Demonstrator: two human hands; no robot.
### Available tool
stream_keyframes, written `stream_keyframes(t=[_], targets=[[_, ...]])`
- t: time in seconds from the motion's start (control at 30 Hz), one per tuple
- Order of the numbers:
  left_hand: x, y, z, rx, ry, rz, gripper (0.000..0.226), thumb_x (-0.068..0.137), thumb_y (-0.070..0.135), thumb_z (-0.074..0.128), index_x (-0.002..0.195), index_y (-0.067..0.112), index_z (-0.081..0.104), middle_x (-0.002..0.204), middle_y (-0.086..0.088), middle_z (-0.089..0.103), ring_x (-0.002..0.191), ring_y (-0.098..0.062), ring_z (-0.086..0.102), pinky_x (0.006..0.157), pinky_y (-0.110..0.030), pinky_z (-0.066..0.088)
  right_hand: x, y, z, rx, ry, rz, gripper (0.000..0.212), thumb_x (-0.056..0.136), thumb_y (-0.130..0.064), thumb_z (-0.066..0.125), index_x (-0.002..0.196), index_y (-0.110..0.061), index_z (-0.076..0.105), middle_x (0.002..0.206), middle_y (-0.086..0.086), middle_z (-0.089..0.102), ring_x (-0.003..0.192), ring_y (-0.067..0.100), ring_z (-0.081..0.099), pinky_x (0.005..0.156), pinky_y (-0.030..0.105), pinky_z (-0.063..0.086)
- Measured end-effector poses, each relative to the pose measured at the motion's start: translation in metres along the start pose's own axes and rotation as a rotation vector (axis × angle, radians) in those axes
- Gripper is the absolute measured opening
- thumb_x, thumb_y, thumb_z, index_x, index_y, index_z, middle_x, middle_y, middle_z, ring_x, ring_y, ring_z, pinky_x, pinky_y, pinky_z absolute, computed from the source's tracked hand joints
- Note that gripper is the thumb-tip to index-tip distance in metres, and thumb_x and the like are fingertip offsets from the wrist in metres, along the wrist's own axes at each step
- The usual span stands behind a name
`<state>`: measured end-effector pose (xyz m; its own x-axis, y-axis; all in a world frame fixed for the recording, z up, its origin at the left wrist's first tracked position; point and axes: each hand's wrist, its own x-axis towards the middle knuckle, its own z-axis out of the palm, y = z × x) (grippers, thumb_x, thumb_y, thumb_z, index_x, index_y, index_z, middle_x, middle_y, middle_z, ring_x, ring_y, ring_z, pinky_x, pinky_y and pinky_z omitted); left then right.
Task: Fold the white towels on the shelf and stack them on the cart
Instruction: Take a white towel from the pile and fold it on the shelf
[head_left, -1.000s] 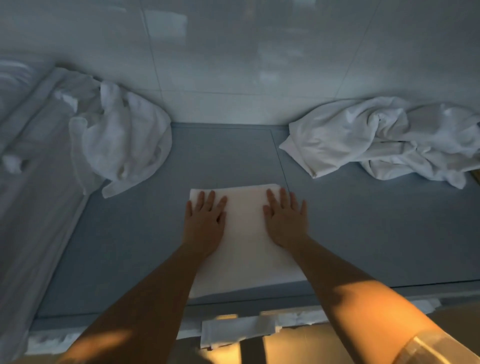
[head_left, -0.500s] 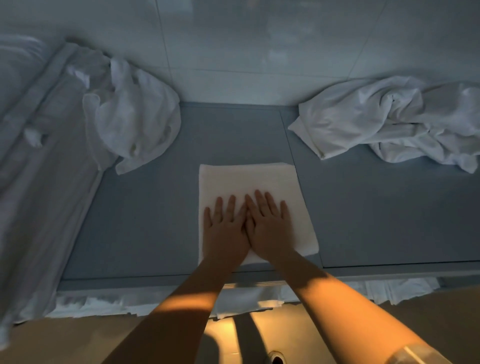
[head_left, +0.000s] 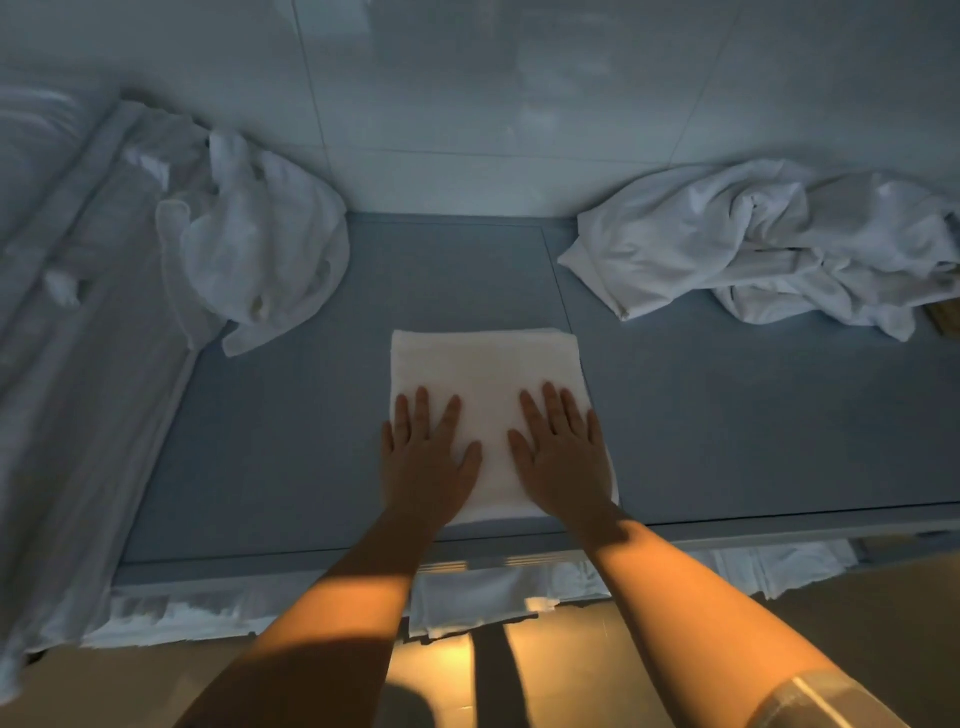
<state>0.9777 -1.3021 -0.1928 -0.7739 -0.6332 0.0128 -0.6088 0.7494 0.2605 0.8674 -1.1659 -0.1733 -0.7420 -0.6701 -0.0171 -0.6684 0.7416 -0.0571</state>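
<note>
A folded white towel (head_left: 485, 374) lies flat in the middle of the grey shelf (head_left: 727, 426), its near edge close to the shelf's front. My left hand (head_left: 426, 457) presses flat on the towel's near left part, fingers straight and spread. My right hand (head_left: 563, 452) presses flat on its near right part in the same way. A crumpled white towel (head_left: 260, 244) lies at the back left of the shelf. Another crumpled white towel (head_left: 769, 244) lies at the back right.
A tiled wall (head_left: 493, 104) closes the back of the shelf. White cloth (head_left: 62, 338) hangs down the left side. More white fabric (head_left: 493, 592) shows below the shelf's front edge, above a sunlit tan floor (head_left: 857, 613).
My hands were side by side at the towel's middle half a second ago. They have now slid apart toward its left and right sides, still flat on it.
</note>
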Motion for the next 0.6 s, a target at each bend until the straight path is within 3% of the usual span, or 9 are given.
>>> stream_keyframes(t=[0.3,0.6], targets=[[-0.011,0.056,0.016,0.048,-0.02,0.038,0.069,0.091,0.061,0.027,0.152,0.036,0.007,0.161,-0.008,-0.003,0.147,-0.032,-0.005,0.117,-0.046,0.002,-0.017,0.054,0.0,0.067,-0.046,0.064,0.061,0.098,-0.055,0.017,0.152,-0.033,-0.003,0.161,-0.001,-0.006,0.148,0.019,-0.007,0.118,0.045,0.002],[-0.005,0.179,0.051,0.025,-0.012,0.113,0.07,0.089,0.06,0.031,0.152,0.034,0.013,0.16,-0.011,0.001,0.146,-0.035,-0.004,0.116,-0.048,0.0,-0.026,0.179,-0.006,0.069,-0.028,0.134,0.061,0.098,-0.056,0.019,0.152,-0.034,-0.001,0.161,-0.002,-0.004,0.148,0.019,-0.004,0.118,0.045,0.003]])
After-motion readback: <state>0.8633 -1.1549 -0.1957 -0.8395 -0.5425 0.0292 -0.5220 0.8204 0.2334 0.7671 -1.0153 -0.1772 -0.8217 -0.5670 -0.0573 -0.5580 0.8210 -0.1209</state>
